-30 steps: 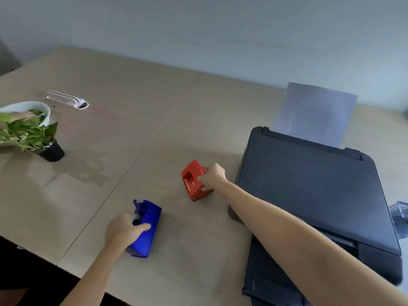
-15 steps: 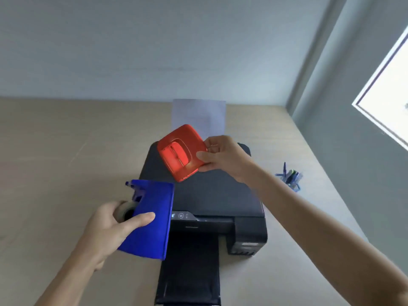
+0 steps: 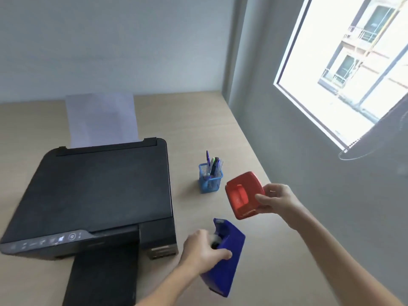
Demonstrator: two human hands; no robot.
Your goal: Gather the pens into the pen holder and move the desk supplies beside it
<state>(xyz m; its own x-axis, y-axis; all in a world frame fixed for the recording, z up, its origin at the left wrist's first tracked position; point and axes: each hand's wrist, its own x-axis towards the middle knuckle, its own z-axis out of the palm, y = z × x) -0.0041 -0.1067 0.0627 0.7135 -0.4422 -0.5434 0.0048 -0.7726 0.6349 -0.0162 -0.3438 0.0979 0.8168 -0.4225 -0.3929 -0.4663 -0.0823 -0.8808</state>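
Fingers of the right hand are pinching the near edge of a red hole punch, tilting it in the air just right of the blue mesh pen holder, which is standing on the desk holding several pens. The left hand is gripping a blue tape dispenser, thumb lying across its side, nearer the camera and beside the black printer. Both forearms are reaching forward.

office | black printer loaded with paper | wooden desk | mesh pen holder
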